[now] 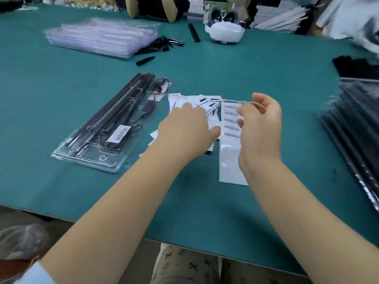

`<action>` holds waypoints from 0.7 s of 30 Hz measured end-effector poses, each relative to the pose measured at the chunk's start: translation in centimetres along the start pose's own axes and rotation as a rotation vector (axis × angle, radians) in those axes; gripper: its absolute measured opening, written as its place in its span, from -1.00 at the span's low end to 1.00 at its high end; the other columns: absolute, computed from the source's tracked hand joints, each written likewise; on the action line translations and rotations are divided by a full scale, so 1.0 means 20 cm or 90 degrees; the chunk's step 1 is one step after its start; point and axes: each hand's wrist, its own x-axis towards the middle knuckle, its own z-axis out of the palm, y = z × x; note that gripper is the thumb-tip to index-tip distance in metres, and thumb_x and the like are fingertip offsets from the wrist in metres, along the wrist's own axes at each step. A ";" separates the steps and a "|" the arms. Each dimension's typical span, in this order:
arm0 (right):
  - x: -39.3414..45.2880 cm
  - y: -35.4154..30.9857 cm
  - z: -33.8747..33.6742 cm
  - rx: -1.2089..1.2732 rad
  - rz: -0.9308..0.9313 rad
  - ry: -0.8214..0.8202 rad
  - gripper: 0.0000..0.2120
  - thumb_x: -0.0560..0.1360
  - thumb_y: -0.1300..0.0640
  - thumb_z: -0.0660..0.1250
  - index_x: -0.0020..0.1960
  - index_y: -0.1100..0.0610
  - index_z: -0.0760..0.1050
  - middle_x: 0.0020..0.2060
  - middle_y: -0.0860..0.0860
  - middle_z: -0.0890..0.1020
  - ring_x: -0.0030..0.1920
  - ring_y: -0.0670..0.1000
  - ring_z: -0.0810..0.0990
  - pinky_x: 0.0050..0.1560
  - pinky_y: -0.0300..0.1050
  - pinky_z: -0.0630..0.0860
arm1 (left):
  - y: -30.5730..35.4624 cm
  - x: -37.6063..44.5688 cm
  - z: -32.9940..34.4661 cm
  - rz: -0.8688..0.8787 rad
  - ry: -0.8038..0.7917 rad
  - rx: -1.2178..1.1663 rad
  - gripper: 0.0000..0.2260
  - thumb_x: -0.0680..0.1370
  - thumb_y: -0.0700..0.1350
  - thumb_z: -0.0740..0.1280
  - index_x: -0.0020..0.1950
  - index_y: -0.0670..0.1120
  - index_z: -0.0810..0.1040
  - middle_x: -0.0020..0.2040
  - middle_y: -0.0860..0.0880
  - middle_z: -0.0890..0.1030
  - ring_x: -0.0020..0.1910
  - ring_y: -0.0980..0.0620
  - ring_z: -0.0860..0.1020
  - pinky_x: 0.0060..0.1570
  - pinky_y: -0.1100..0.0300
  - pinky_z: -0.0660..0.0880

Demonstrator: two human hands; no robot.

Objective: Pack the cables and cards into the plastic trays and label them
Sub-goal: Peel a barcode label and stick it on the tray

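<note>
A green table (266,64) fills most of the view, its near edge running across the lower part. On its far left lies a stack of clear plastic trays (100,36), with a few loose black pointed pieces (164,45) just beside the stack's right end. A dark pile of packed trays (356,119) sits at the right edge, blurred.

Left of centre lies one clear plastic tray (102,128), set at a slant. In it lie long black bars (114,107) along the left channels and a black cable (147,108) with a small block on it (the cable coils toward the tray's far end). A white barcode label (120,133) rests on top of the contents near the tray's near half.

Just right of that tray is a spread of white cards (196,101), overlapping one another on the table. The left hand (184,130) lies flat over them, fingers straight and spread, pressing down on the pile.

Beside the cards is a long white label strip (230,140) carrying several barcode labels on its far half, its near half blank. The right hand (259,124) hovers at the strip's right side, fingers curled, thumb and fingers pinching at the edge of one of its labels.

A white bowl-shaped object (224,31) stands at the far side.
</note>
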 end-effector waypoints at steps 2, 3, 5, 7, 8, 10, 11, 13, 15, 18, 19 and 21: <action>0.04 -0.01 -0.19 0.010 0.057 0.080 -0.76 0.47 0.23 0.22 0.08 -0.02 0.40 -0.08 -0.08 0.51 -0.20 -0.19 0.50 -0.08 -0.22 0.47 | 0.13 0.04 0.06 -0.004 -0.034 0.055 -0.59 0.52 0.25 0.19 -0.23 -0.09 0.39 -0.23 0.02 0.43 -0.31 0.00 0.39 -0.40 0.21 0.20; 0.05 -0.01 -0.27 -0.012 0.088 0.079 -0.76 0.47 0.22 0.22 0.10 -0.01 0.41 -0.06 -0.07 0.52 -0.18 -0.18 0.50 -0.06 -0.18 0.47 | 0.18 0.04 0.08 -0.003 -0.039 0.078 -0.53 0.49 0.32 0.20 -0.31 -0.07 0.34 -0.30 0.04 0.39 -0.38 0.05 0.33 -0.43 0.22 0.16; 0.05 0.00 -0.40 -0.068 0.145 0.020 -0.73 0.48 0.20 0.22 0.16 0.02 0.44 -0.07 -0.10 0.54 -0.11 -0.19 0.52 -0.06 -0.16 0.48 | 0.27 0.04 0.12 0.005 -0.040 0.117 -0.45 0.38 0.46 0.20 -0.36 -0.03 0.30 -0.34 0.03 0.35 -0.42 0.07 0.29 -0.44 0.23 0.16; 0.03 0.02 -0.47 -0.108 0.183 -0.043 -0.72 0.48 0.16 0.24 0.19 0.02 0.46 -0.04 -0.12 0.55 0.00 -0.18 0.52 0.09 -0.08 0.50 | 0.33 0.02 0.16 0.005 -0.062 0.135 -0.39 0.31 0.53 0.19 -0.34 -0.06 0.29 -0.30 0.04 0.32 -0.37 0.04 0.33 -0.43 0.22 0.16; 0.01 0.03 -0.49 -0.123 0.190 -0.055 -0.71 0.46 0.12 0.26 0.18 0.00 0.45 0.01 -0.10 0.56 0.05 -0.16 0.52 0.20 -0.03 0.47 | 0.36 0.01 0.18 0.006 -0.080 0.136 -0.37 0.30 0.53 0.19 -0.28 -0.07 0.30 -0.26 0.03 0.32 -0.29 0.01 0.35 -0.39 0.20 0.18; -0.02 0.04 -0.53 -0.124 0.191 -0.055 -0.64 0.33 0.01 0.25 0.14 -0.07 0.42 0.11 -0.04 0.56 0.12 -0.11 0.52 0.28 0.01 0.43 | 0.42 -0.01 0.23 0.008 -0.098 0.125 -0.45 0.33 0.50 0.19 -0.10 0.01 0.38 -0.14 -0.03 0.34 -0.14 -0.04 0.33 -0.28 0.15 0.21; -0.02 0.05 -0.54 -0.107 0.191 -0.049 -0.58 0.28 -0.02 0.24 0.15 -0.08 0.39 0.16 -0.01 0.55 0.13 -0.07 0.55 0.29 0.03 0.43 | 0.44 -0.02 0.24 0.005 -0.100 0.115 -0.45 0.35 0.47 0.20 0.02 0.03 0.43 -0.08 -0.06 0.38 -0.10 -0.07 0.33 -0.24 0.14 0.21; -0.02 0.08 -0.56 -0.054 0.194 -0.021 -0.40 0.28 -0.01 0.30 0.32 0.00 0.33 0.25 0.05 0.52 0.11 -0.03 0.60 0.29 0.06 0.43 | 0.44 -0.03 0.25 -0.004 -0.091 0.076 -0.36 0.35 0.44 0.25 0.22 0.01 0.40 0.08 -0.09 0.45 0.01 -0.12 0.42 -0.19 0.12 0.24; -0.01 0.08 -0.59 -0.031 0.193 -0.006 -0.32 0.36 0.06 0.40 0.43 0.15 0.29 0.30 0.07 0.50 0.15 0.00 0.60 0.29 0.06 0.45 | 0.44 -0.03 0.24 -0.012 -0.092 -0.015 -0.22 0.28 0.42 0.35 0.33 -0.01 0.30 0.19 -0.09 0.44 0.15 -0.12 0.45 -0.13 0.11 0.30; 0.02 0.08 -0.61 -0.024 0.142 -0.071 -0.75 0.47 0.35 0.29 0.08 0.13 0.58 -0.01 -0.01 0.70 0.01 0.03 0.67 0.07 -0.01 0.61 | 0.41 -0.02 0.20 -0.067 -0.146 -0.273 -0.05 0.25 0.25 0.53 0.48 -0.01 0.14 0.33 -0.05 0.43 0.27 -0.05 0.43 -0.03 0.16 0.29; 0.02 0.08 -0.61 -0.020 0.124 -0.082 -0.70 0.46 0.41 0.25 0.02 0.09 0.59 -0.08 -0.02 0.71 -0.02 0.03 0.68 -0.01 -0.04 0.63 | 0.39 -0.01 0.19 -0.113 -0.161 -0.359 -0.05 0.28 0.20 0.53 0.51 0.01 0.11 0.37 -0.02 0.41 0.29 -0.03 0.42 0.01 0.17 0.28; 0.04 0.07 -0.61 0.001 0.100 -0.104 -0.61 0.47 0.45 0.22 0.06 0.01 0.56 -0.07 -0.05 0.71 -0.01 0.00 0.68 -0.07 -0.09 0.64 | 0.33 0.00 0.16 -0.185 -0.191 -0.465 -0.25 0.36 0.17 0.48 0.46 0.01 0.28 0.32 0.00 0.47 0.20 0.00 0.48 0.00 0.17 0.32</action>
